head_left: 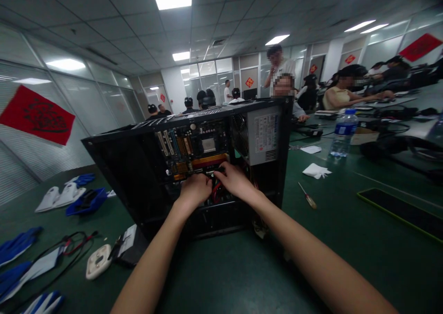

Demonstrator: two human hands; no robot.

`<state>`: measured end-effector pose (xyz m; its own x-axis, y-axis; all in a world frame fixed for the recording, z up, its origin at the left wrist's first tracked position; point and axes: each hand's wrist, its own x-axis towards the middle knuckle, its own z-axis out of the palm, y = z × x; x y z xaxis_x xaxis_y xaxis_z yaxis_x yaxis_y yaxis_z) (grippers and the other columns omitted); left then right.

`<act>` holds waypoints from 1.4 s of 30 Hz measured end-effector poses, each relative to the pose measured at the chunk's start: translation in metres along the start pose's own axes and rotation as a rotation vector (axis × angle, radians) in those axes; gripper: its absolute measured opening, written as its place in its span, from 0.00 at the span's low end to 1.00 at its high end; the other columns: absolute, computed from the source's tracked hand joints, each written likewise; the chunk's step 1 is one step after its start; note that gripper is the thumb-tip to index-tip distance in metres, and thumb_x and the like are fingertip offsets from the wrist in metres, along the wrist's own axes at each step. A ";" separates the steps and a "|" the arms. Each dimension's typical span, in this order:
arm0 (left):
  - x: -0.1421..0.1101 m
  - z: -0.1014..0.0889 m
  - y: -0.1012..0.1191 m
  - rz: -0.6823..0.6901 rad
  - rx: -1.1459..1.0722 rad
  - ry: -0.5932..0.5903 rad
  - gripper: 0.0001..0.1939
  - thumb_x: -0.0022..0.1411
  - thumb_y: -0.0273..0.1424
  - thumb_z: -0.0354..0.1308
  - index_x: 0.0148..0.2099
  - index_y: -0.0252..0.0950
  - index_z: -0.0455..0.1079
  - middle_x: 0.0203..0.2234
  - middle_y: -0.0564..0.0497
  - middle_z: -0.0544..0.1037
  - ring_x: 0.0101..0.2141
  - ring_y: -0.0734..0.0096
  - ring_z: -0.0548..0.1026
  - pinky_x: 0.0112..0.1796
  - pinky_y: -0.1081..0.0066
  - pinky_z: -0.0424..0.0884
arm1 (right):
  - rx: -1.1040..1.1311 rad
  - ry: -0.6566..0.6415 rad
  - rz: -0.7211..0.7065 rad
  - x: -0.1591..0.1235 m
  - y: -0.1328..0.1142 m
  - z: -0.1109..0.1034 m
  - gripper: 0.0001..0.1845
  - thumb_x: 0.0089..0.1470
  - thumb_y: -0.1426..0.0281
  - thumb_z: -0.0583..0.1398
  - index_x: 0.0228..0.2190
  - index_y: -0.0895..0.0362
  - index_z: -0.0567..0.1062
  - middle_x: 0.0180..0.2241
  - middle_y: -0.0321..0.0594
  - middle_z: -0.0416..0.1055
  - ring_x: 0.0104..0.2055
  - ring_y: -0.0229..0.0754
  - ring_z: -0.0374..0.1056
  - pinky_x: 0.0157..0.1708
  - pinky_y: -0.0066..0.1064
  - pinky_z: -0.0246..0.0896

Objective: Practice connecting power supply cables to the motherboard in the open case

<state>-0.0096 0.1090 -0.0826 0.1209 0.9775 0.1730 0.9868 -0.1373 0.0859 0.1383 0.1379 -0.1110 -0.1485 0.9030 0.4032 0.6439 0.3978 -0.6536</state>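
An open black computer case lies on its side on the green table, showing the motherboard and the power supply. Both my hands reach inside it, below the motherboard. My left hand is curled, its fingers closed near red cables. My right hand pinches something small and dark at the board's lower edge; I cannot make out what it is.
A screwdriver and crumpled tissue lie right of the case, with a water bottle behind and a dark tray at far right. Blue-white gloves, cables and a white part lie left. Other people sit at the back.
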 end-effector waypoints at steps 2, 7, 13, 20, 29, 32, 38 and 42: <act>0.001 0.001 0.001 -0.013 0.019 0.003 0.21 0.67 0.38 0.46 0.39 0.35 0.79 0.38 0.38 0.82 0.39 0.54 0.80 0.36 0.65 0.71 | -0.013 -0.003 0.005 0.000 0.000 0.000 0.14 0.63 0.65 0.59 0.46 0.62 0.74 0.42 0.50 0.77 0.45 0.47 0.73 0.42 0.31 0.60; 0.003 0.005 0.001 -0.033 0.080 0.011 0.21 0.68 0.38 0.45 0.40 0.35 0.79 0.37 0.39 0.82 0.39 0.52 0.81 0.37 0.64 0.73 | -0.036 -0.022 0.022 0.000 -0.001 0.002 0.14 0.64 0.63 0.59 0.46 0.59 0.75 0.43 0.48 0.77 0.46 0.45 0.73 0.43 0.29 0.60; 0.002 0.003 0.001 -0.042 0.120 0.029 0.23 0.68 0.37 0.43 0.40 0.33 0.79 0.37 0.37 0.82 0.39 0.50 0.81 0.38 0.61 0.74 | -0.071 -0.014 0.006 0.002 0.001 0.003 0.15 0.64 0.63 0.57 0.46 0.60 0.74 0.42 0.47 0.78 0.46 0.46 0.74 0.42 0.29 0.60; 0.006 0.005 0.003 -0.034 0.133 0.049 0.22 0.69 0.37 0.44 0.42 0.34 0.79 0.37 0.38 0.82 0.40 0.50 0.81 0.38 0.61 0.74 | -0.128 -0.022 -0.006 0.000 -0.001 0.001 0.15 0.65 0.62 0.57 0.45 0.59 0.74 0.43 0.48 0.78 0.47 0.46 0.74 0.42 0.29 0.59; 0.009 0.004 0.001 -0.044 0.132 0.047 0.21 0.69 0.36 0.45 0.42 0.33 0.79 0.39 0.37 0.82 0.41 0.52 0.81 0.40 0.62 0.74 | -0.189 -0.095 0.012 -0.003 -0.005 -0.001 0.17 0.68 0.63 0.51 0.44 0.59 0.75 0.42 0.50 0.79 0.46 0.48 0.75 0.40 0.31 0.59; 0.011 0.006 0.000 -0.050 0.115 0.029 0.21 0.69 0.36 0.45 0.42 0.34 0.79 0.38 0.37 0.82 0.40 0.51 0.81 0.39 0.62 0.74 | -0.195 -0.132 0.019 -0.003 -0.005 -0.001 0.18 0.69 0.65 0.48 0.46 0.60 0.74 0.43 0.52 0.78 0.46 0.49 0.75 0.41 0.31 0.60; 0.005 0.005 0.001 -0.052 0.117 0.084 0.19 0.69 0.38 0.46 0.43 0.35 0.77 0.38 0.39 0.82 0.40 0.51 0.81 0.38 0.62 0.73 | -0.100 -0.102 -0.021 0.000 0.001 0.001 0.17 0.67 0.70 0.50 0.52 0.57 0.74 0.49 0.48 0.77 0.52 0.46 0.73 0.48 0.30 0.60; -0.004 -0.001 0.002 0.011 0.112 0.213 0.19 0.70 0.40 0.46 0.47 0.36 0.74 0.37 0.41 0.82 0.38 0.52 0.80 0.37 0.64 0.70 | -0.027 -0.089 -0.086 0.001 0.000 -0.002 0.17 0.65 0.74 0.51 0.47 0.57 0.78 0.48 0.44 0.78 0.51 0.43 0.73 0.49 0.27 0.60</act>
<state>-0.0083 0.1044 -0.0823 0.1177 0.9183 0.3779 0.9928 -0.1171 -0.0248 0.1393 0.1385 -0.1097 -0.2689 0.8771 0.3980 0.6455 0.4708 -0.6013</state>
